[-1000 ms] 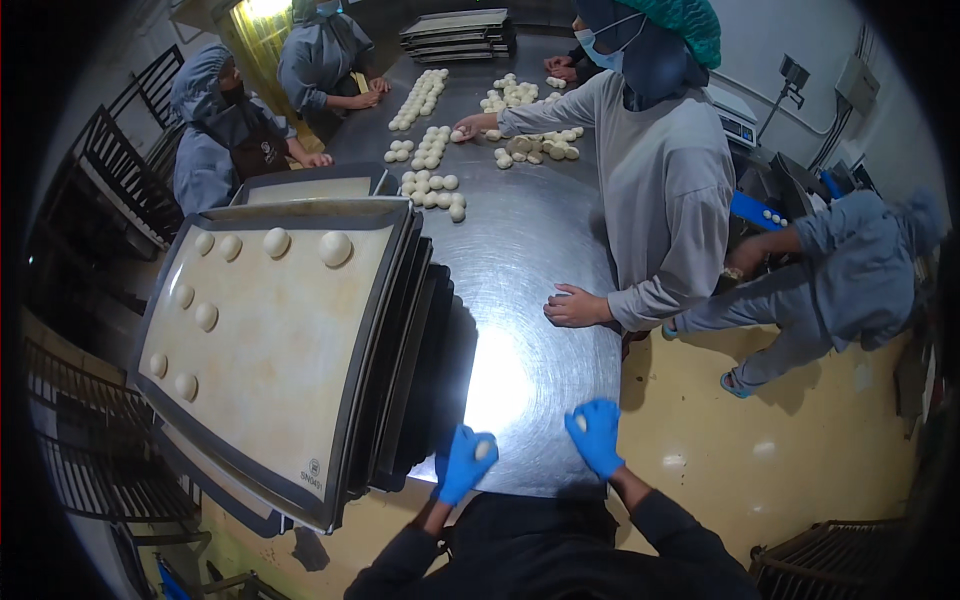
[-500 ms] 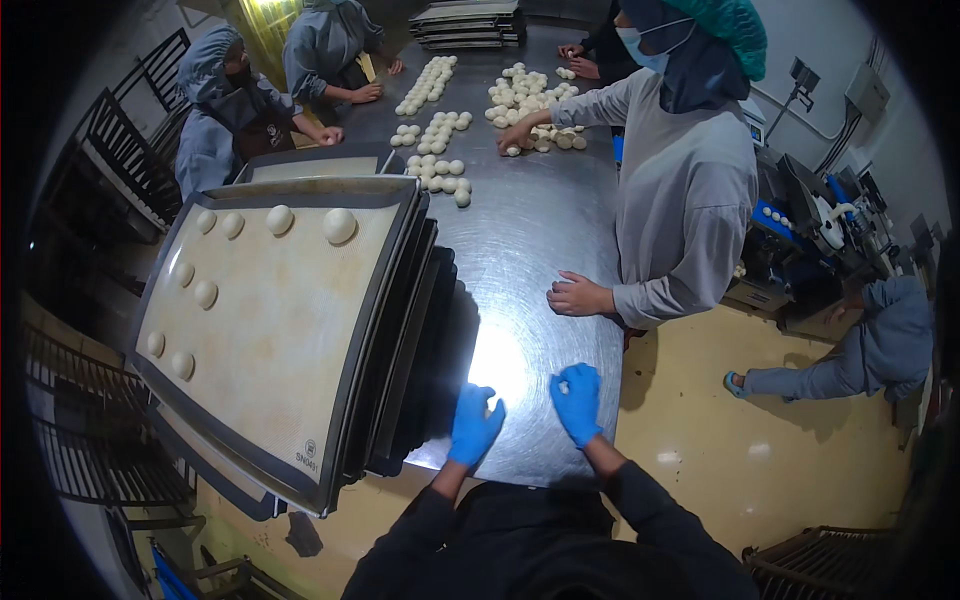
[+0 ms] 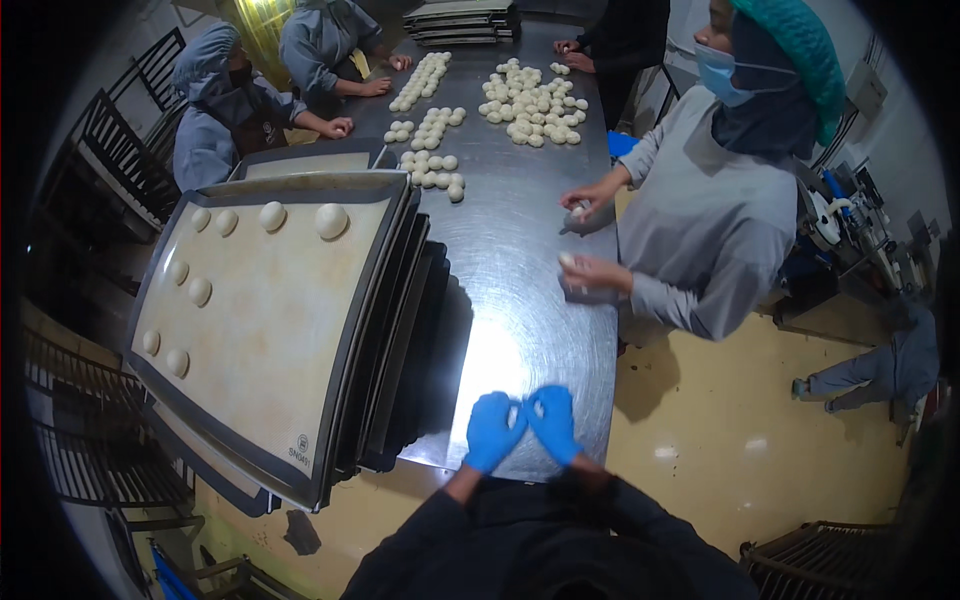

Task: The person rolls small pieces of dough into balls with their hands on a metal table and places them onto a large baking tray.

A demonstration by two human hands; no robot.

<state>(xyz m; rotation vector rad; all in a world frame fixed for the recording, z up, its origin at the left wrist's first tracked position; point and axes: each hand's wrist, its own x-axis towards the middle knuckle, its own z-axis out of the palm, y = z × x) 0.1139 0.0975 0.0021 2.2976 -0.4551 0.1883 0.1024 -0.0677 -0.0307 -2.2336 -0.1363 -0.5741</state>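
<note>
Both of my hands wear blue gloves and stand close together over the near end of the steel table [image 3: 530,260]. My left hand [image 3: 493,434] curls around a small white dough ball [image 3: 513,413], of which only a part shows between thumb and fingers. A second dough ball [image 3: 539,409] peeks out of my right hand [image 3: 556,425], its fingers bent over it. Left of my hands, a stack of trays rises beside the table; its top baking tray [image 3: 270,330] bears several round dough balls [image 3: 331,221], spaced apart.
A co-worker [image 3: 700,210] stands at the table's right edge, hands over it. Farther off lie a heap of dough balls [image 3: 535,105] and rows of them [image 3: 420,80]. Other people stand at the far left and far end. Stacked trays [image 3: 460,22] sit at the back.
My hands have come together from apart, each keeping its dough ball. The co-worker on the right has drawn an arm back from the heap to the table's edge.
</note>
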